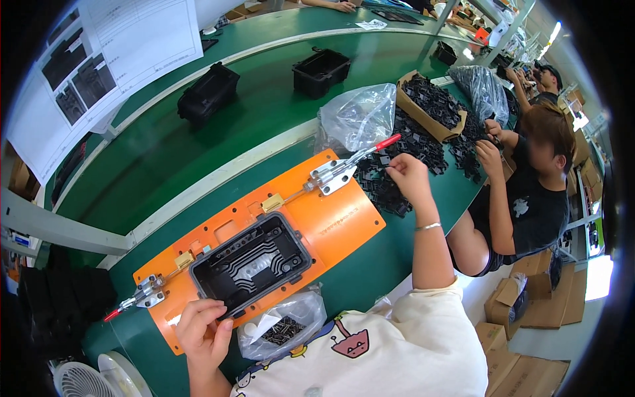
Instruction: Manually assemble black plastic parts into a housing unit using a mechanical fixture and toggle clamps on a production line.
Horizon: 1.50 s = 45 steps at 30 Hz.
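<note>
A black rectangular plastic box (251,261), its open side up and ribs showing inside, lies in an orange fixture plate (350,225). My left hand (204,331) is at the box's near left corner, thumb and fingertips drawn together; whatever is between them is too small to make out. Stretched out to the right, my right hand (411,177) pinches a small black plastic part (385,160) at the edge of a heap of similar parts (390,192). Beside that hand is the red-handled toggle clamp (334,175). A second toggle clamp (147,291) sits at the plate's left end.
A bag of small metal pins (284,329) lies between plate and body. Behind are a clear plastic bag (357,119), a carton of black parts (430,109) and black boxes (321,71) on a green conveyor. A co-worker (539,172) sits at right; a fan (83,380) stands lower left.
</note>
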Each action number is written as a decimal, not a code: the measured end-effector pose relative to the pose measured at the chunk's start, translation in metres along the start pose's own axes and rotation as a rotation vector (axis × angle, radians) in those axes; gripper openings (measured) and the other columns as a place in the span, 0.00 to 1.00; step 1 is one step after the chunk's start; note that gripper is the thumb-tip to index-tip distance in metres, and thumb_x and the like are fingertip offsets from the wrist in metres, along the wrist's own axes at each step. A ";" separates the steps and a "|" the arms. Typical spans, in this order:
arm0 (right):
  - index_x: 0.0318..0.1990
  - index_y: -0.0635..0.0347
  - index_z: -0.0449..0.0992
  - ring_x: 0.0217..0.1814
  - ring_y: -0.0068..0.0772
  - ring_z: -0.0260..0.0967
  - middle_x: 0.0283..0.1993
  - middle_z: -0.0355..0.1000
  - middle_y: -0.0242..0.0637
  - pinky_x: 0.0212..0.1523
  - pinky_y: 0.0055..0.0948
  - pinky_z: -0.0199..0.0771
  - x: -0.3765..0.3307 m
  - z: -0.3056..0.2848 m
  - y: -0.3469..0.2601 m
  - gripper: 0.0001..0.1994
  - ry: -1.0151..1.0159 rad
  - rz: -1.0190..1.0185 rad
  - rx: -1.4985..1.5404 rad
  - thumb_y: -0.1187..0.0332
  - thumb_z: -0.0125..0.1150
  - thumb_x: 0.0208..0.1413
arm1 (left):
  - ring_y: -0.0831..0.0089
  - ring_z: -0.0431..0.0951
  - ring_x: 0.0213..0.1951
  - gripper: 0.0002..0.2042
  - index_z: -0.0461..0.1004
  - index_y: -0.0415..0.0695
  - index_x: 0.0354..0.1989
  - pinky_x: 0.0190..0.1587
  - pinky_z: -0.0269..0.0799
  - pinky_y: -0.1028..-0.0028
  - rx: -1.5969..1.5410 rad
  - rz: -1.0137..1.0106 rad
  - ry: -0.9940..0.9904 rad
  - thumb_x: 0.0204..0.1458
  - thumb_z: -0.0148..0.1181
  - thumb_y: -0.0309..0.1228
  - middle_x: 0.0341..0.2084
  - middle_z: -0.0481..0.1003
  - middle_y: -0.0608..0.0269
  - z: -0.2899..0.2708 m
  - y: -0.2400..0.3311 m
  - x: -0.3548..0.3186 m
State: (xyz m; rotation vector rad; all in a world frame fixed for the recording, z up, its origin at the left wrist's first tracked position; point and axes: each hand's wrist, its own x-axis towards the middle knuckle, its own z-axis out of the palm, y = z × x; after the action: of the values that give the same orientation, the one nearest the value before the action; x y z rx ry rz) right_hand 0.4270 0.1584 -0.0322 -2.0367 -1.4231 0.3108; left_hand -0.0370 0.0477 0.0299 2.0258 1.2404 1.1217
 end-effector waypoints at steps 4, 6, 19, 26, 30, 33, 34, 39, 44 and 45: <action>0.36 0.64 0.76 0.25 0.17 0.69 0.26 0.72 0.28 0.24 0.15 0.64 -0.024 -0.026 -0.041 0.05 -0.064 0.074 0.718 0.76 0.63 0.51 | 0.77 0.70 0.22 0.07 0.76 0.35 0.31 0.19 0.63 0.83 -0.010 0.059 0.010 0.44 0.65 0.23 0.32 0.75 0.53 0.001 0.013 0.012; 0.37 0.63 0.76 0.24 0.17 0.70 0.26 0.73 0.28 0.23 0.15 0.64 -0.036 -0.026 -0.062 0.05 -0.107 0.094 0.786 0.75 0.63 0.51 | 0.78 0.70 0.22 0.08 0.76 0.36 0.32 0.20 0.64 0.82 -0.058 0.106 -0.052 0.44 0.66 0.24 0.31 0.75 0.55 0.004 0.023 0.023; 0.32 0.65 0.75 0.37 0.26 0.71 0.35 0.74 0.37 0.37 0.21 0.72 -0.149 0.022 -0.172 0.06 -0.722 -0.255 1.311 0.81 0.66 0.48 | 0.84 0.71 0.22 0.13 0.68 0.36 0.35 0.23 0.67 0.83 -0.573 -0.210 -0.296 0.46 0.68 0.21 0.23 0.72 0.63 0.053 0.039 0.045; 0.29 0.63 0.77 0.26 0.27 0.72 0.28 0.75 0.36 0.28 0.24 0.72 -0.100 0.000 -0.136 0.04 0.032 -0.493 0.317 0.80 0.63 0.44 | 0.82 0.67 0.19 0.13 0.68 0.40 0.30 0.20 0.63 0.82 -0.295 0.034 -0.336 0.44 0.70 0.23 0.23 0.71 0.63 0.031 0.029 0.043; 0.37 0.61 0.75 0.40 0.47 0.74 0.34 0.75 0.45 0.40 0.39 0.73 -0.027 -0.018 -0.038 0.19 0.088 0.071 -0.459 0.58 0.72 0.42 | 0.84 0.63 0.22 0.11 0.65 0.40 0.31 0.24 0.59 0.85 -0.480 -0.102 -0.121 0.46 0.62 0.17 0.28 0.70 0.60 0.019 0.006 0.028; 0.32 0.62 0.75 0.40 0.47 0.74 0.33 0.75 0.46 0.40 0.40 0.74 -0.016 -0.013 -0.007 0.17 -0.015 0.147 -0.486 0.61 0.74 0.39 | 0.84 0.63 0.23 0.11 0.64 0.39 0.33 0.25 0.59 0.85 -0.512 -0.135 -0.073 0.48 0.60 0.17 0.28 0.70 0.61 0.014 -0.004 0.021; 0.32 0.62 0.75 0.40 0.47 0.74 0.33 0.75 0.46 0.40 0.40 0.74 -0.013 -0.010 0.001 0.17 -0.020 0.143 -0.487 0.61 0.74 0.39 | 0.84 0.64 0.23 0.10 0.63 0.39 0.35 0.25 0.60 0.85 -0.508 -0.118 -0.077 0.49 0.59 0.16 0.28 0.69 0.61 0.011 -0.007 0.017; 0.27 0.65 0.76 0.28 0.36 0.74 0.25 0.74 0.43 0.32 0.32 0.73 -0.009 -0.020 0.010 0.09 -0.004 0.120 -0.184 0.72 0.71 0.40 | 0.81 0.70 0.22 0.12 0.64 0.38 0.43 0.25 0.67 0.84 -0.599 -0.317 0.082 0.51 0.56 0.18 0.28 0.73 0.56 -0.002 -0.009 -0.001; 0.31 0.65 0.78 0.26 0.32 0.72 0.24 0.73 0.38 0.30 0.29 0.71 -0.008 -0.030 0.020 0.12 -0.121 0.121 -0.182 0.70 0.73 0.38 | 0.77 0.73 0.21 0.14 0.66 0.35 0.45 0.25 0.70 0.83 -0.623 -0.302 0.156 0.53 0.59 0.25 0.31 0.77 0.47 -0.010 -0.019 -0.012; 0.31 0.65 0.78 0.26 0.32 0.72 0.24 0.73 0.38 0.30 0.29 0.71 -0.007 -0.028 0.021 0.12 -0.121 0.121 -0.183 0.70 0.73 0.38 | 0.76 0.74 0.22 0.12 0.67 0.35 0.43 0.26 0.72 0.82 -0.632 -0.291 0.152 0.53 0.60 0.25 0.31 0.77 0.47 -0.010 -0.021 -0.013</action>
State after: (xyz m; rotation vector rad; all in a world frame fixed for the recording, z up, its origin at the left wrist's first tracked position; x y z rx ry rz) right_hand 0.4547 0.1372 -0.0245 -2.2926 -1.4484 0.3721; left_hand -0.0585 0.0452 0.0141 1.2719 1.0317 1.3273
